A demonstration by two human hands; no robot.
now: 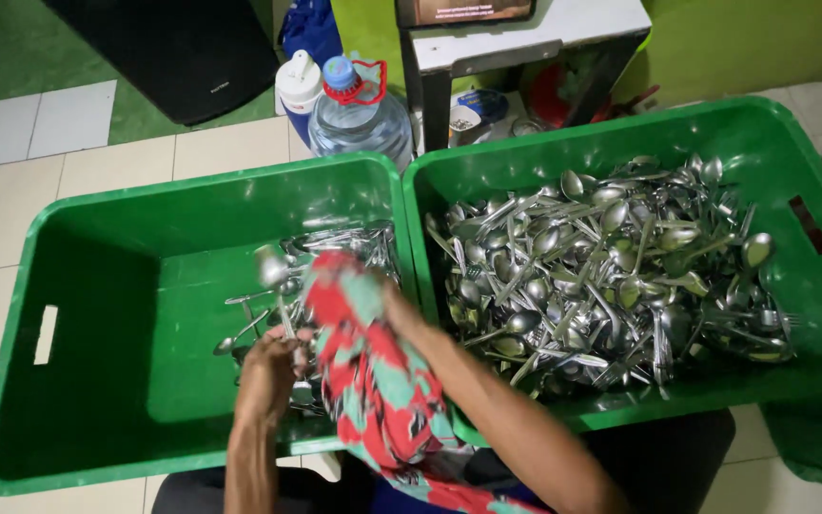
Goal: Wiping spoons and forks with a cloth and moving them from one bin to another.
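**Spoon and cloth over the left crate**

A spoon (pixel 273 271) stands nearly upright over the left crate (pixel 97 286), bowl up, its handle running down into the left hand (pixel 266 371). That hand is closed round the lower handle, fingers curled, held above the crate's near right part. Just beside it hangs a cloth (pixel 373 381), red and teal in a patchy print, draped from the right hand (pixel 401 314) and falling toward the person's lap. The right hand is wrapped in the cloth's upper fold and appears to grip it; the fingers are mostly hidden, so how tightly they close cannot be told. The cloth's top edge touches or nearly touches the spoon's handle.

Below the hands, a small heap of cutlery (pixel 335 247) lies in the right part of the left crate, whose green floor is bare elsewhere. The right crate (pixel 811 286), touching the left one wall to wall, holds a far larger pile of spoons and forks (pixel 611 276), tangled and overlapping.

Both crates rest on a pale tiled floor (pixel 11 209). Behind them stand a large clear water bottle (pixel 359 119) with a blue cap and a white jug (pixel 299 86), near a dark-framed white table (pixel 525 43).
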